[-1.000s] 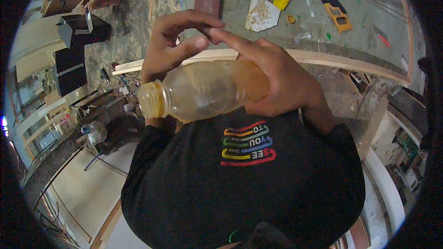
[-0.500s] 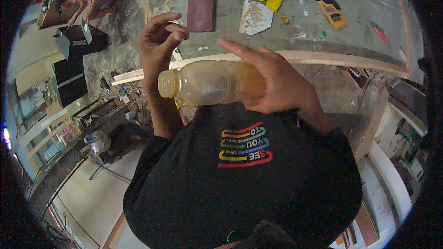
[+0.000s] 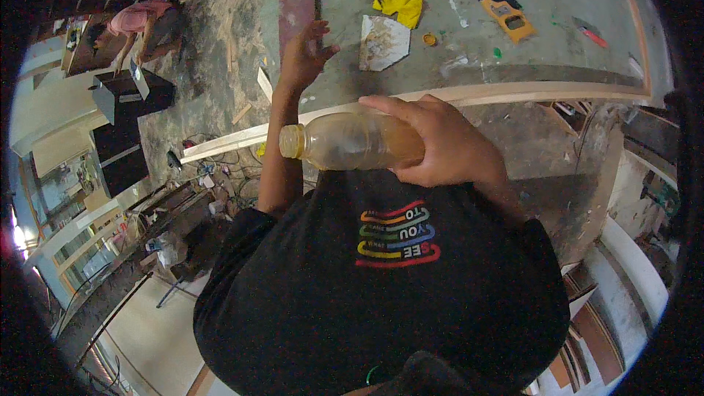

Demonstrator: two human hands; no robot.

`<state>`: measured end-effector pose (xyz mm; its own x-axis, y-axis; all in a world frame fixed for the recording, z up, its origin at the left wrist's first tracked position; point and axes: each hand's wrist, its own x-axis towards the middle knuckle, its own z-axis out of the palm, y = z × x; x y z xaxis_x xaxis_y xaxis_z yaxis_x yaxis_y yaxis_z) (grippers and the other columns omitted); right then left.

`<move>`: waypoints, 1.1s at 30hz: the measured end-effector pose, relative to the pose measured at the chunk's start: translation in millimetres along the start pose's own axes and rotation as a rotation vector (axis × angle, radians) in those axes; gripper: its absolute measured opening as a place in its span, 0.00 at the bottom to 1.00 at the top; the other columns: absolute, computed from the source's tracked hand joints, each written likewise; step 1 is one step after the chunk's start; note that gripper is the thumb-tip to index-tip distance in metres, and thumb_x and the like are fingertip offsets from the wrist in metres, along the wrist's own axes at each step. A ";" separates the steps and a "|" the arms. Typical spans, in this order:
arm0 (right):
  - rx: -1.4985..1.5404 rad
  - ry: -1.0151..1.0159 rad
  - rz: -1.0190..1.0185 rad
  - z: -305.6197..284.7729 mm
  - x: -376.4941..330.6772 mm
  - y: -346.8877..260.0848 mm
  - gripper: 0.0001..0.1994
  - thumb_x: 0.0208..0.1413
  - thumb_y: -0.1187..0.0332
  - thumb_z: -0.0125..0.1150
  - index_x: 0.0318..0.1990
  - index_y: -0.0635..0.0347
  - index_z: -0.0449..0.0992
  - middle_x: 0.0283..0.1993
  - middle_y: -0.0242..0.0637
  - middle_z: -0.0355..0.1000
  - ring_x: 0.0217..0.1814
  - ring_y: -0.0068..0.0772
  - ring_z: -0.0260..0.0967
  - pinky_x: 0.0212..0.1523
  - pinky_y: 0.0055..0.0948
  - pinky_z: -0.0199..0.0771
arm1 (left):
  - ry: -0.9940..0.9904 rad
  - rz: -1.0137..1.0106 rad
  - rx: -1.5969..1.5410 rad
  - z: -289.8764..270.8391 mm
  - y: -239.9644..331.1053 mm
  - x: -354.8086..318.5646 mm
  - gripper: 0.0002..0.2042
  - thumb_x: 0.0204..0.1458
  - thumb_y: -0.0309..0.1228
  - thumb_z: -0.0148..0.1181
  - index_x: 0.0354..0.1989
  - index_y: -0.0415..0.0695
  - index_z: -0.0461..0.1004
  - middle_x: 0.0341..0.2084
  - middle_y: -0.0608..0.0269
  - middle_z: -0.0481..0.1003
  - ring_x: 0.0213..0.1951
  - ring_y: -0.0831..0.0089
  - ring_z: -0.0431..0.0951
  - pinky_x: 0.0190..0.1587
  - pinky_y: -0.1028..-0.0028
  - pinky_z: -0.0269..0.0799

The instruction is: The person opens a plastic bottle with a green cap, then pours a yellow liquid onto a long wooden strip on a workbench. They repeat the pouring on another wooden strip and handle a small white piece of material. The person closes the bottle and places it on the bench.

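My right hand [image 3: 458, 143] is wrapped round the base of a cloudy plastic bottle [image 3: 345, 141], which lies sideways in front of my chest. Its uncapped neck points left, and something amber shows at the base end. My left hand [image 3: 302, 59] is raised beyond the neck, fingers apart and nothing visible in them. Behind that hand, a dark red board [image 3: 296, 4] rests on the grey-green worktop [image 3: 337, 44]. A small round yellow cap [image 3: 429, 39] lies there beside a stained white offcut [image 3: 384, 42].
Yellow gloves or cloth [image 3: 400, 6], a handsaw [image 3: 506, 18] and a red-handled tool [image 3: 594, 37] lie on the worktop. A pale wooden strip [image 3: 499, 95] edges its near side. At far left, a person in pink [image 3: 139, 18] bends by dark boxes [image 3: 121, 95].
My left hand has moved forward and right, away from the bottle's neck, and its fingers have spread. The bottle, still in my right hand, sits slightly further right.
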<state>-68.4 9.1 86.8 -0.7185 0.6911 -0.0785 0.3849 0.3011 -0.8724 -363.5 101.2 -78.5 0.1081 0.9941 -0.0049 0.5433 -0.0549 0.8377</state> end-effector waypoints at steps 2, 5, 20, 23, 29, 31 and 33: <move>-0.003 0.007 0.005 -3.5 -4.6 6.3 0.47 0.36 0.67 0.74 0.71 0.48 0.62 0.56 0.46 0.76 0.53 0.54 0.73 0.58 0.44 0.69 | 0.023 -0.024 0.244 15.4 -11.7 7.7 0.39 0.42 0.34 0.77 0.65 0.46 0.64 0.61 0.47 0.68 0.64 0.49 0.68 0.63 0.49 0.63; -0.029 0.028 -0.008 -11.4 -9.8 14.2 0.46 0.37 0.66 0.74 0.71 0.48 0.63 0.55 0.46 0.76 0.53 0.54 0.73 0.59 0.44 0.69 | 0.142 -0.104 0.649 31.3 -15.3 25.4 0.58 0.33 0.46 0.81 0.74 0.49 0.49 0.73 0.41 0.48 0.73 0.41 0.48 0.69 0.36 0.43; 0.063 -0.197 -0.107 -40.9 -1.0 49.6 0.43 0.38 0.65 0.75 0.68 0.49 0.65 0.55 0.47 0.76 0.52 0.54 0.75 0.55 0.46 0.73 | 0.359 -0.502 0.704 56.3 -23.8 16.9 0.74 0.22 0.60 0.81 0.77 0.48 0.37 0.74 0.30 0.29 0.74 0.30 0.27 0.68 0.29 0.22; 0.077 -0.272 -0.146 -39.2 7.3 49.6 0.43 0.38 0.65 0.75 0.68 0.50 0.65 0.56 0.47 0.76 0.53 0.55 0.75 0.56 0.46 0.73 | 0.538 -0.566 0.594 67.7 -22.9 3.1 0.75 0.20 0.60 0.82 0.77 0.46 0.38 0.74 0.30 0.30 0.74 0.30 0.26 0.68 0.29 0.21; 0.078 -0.392 -0.200 -36.2 26.6 47.9 0.43 0.38 0.65 0.75 0.67 0.53 0.65 0.57 0.48 0.75 0.55 0.53 0.75 0.58 0.44 0.74 | 0.590 -0.690 0.517 66.7 -20.5 -16.7 0.76 0.20 0.60 0.82 0.76 0.43 0.36 0.74 0.30 0.30 0.75 0.34 0.25 0.70 0.33 0.21; 0.088 -0.380 -0.228 -38.3 30.5 46.1 0.43 0.38 0.65 0.75 0.67 0.53 0.66 0.56 0.48 0.76 0.54 0.52 0.75 0.56 0.44 0.74 | 0.567 -0.765 0.519 64.1 -18.1 -21.0 0.76 0.20 0.61 0.82 0.76 0.44 0.36 0.74 0.31 0.30 0.75 0.36 0.25 0.71 0.35 0.22; 0.112 -0.406 -0.196 -43.5 31.5 45.4 0.43 0.38 0.65 0.76 0.67 0.52 0.66 0.55 0.48 0.76 0.54 0.53 0.75 0.55 0.45 0.74 | 0.558 -0.782 0.546 61.8 -16.7 -25.7 0.75 0.20 0.61 0.82 0.76 0.44 0.36 0.74 0.31 0.30 0.75 0.36 0.26 0.71 0.34 0.22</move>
<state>-48.3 73.1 65.7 -0.9485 0.3088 -0.0700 0.1705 0.3118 -0.9347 -323.8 70.9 -126.1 -0.7417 0.6674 -0.0663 0.6070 0.7101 0.3567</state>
